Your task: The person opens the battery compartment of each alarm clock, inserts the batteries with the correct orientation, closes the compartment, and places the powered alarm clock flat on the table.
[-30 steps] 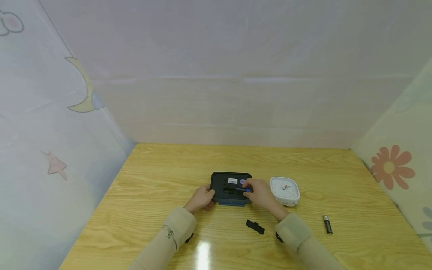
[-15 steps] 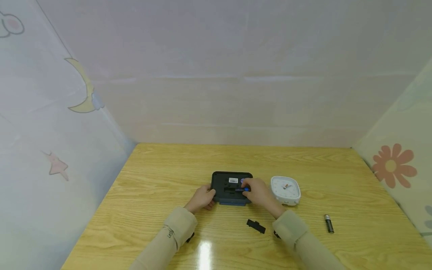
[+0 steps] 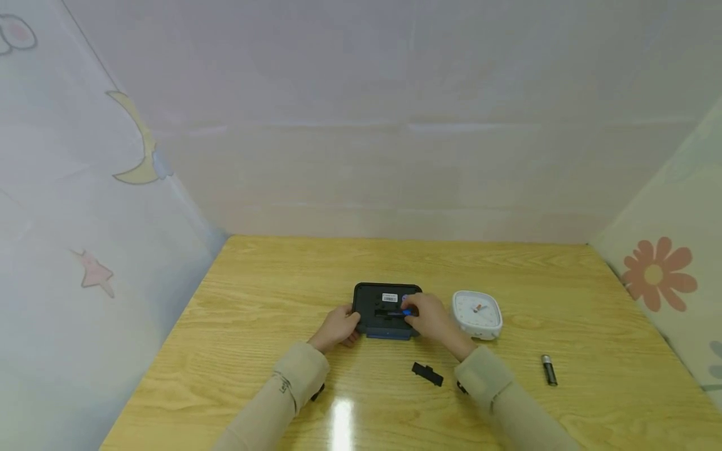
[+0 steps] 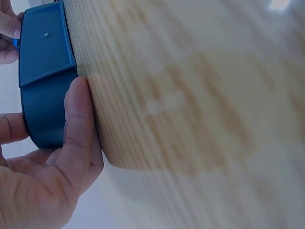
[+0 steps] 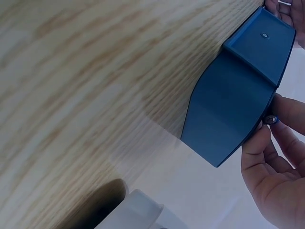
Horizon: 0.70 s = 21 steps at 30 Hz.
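A black rectangular device [image 3: 368,297] lies back side up on the table, with a white barcode label and a narrow battery slot [image 3: 383,312] showing. My left hand [image 3: 336,327] grips its left edge, thumb on top and fingers at the underside, as the left wrist view shows. Thumb and fingers of my right hand [image 3: 433,321] pinch a blue-ended battery [image 3: 407,312] at the right part of the slot. In the right wrist view the battery's metal end [image 5: 270,119] pokes out between those fingers. Nearer me lies a small black battery cover [image 3: 427,374].
Right of the device stands a white analog clock [image 3: 477,313]. Farther right, a dark battery with a silver end [image 3: 549,369] lies loose on the wooden table [image 3: 282,269]. Patterned cloth walls [image 3: 361,181] enclose the back and sides.
My right hand has moved slightly left with the battery, bringing it farther along the slot. The left hand keeps its grip, and the device stays in place.
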{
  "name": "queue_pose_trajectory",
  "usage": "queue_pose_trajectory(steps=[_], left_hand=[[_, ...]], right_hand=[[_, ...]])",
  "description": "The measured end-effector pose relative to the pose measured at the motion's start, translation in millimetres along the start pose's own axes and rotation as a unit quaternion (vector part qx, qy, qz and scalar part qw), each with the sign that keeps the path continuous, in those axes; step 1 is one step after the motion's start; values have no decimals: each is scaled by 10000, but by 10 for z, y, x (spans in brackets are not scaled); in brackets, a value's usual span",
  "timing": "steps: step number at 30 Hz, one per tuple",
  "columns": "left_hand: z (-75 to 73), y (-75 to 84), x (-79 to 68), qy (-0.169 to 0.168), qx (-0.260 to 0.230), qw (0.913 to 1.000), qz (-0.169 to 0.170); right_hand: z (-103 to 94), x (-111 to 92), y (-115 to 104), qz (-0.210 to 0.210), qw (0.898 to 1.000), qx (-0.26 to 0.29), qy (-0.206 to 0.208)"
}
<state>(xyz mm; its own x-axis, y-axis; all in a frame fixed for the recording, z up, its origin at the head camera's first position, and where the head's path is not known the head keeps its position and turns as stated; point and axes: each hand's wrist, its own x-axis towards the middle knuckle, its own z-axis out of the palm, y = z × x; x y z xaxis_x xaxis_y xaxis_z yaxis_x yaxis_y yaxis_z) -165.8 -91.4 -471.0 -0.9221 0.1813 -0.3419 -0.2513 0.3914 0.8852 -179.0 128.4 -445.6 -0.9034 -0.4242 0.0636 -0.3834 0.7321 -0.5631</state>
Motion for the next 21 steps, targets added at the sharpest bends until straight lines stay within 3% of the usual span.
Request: queue_pose_trajectory(steps=[21], left_hand=[[3,-30,28,-42,-8,10000,57]], right_hand=[[10,3,-16,-187,9995,-225,96]])
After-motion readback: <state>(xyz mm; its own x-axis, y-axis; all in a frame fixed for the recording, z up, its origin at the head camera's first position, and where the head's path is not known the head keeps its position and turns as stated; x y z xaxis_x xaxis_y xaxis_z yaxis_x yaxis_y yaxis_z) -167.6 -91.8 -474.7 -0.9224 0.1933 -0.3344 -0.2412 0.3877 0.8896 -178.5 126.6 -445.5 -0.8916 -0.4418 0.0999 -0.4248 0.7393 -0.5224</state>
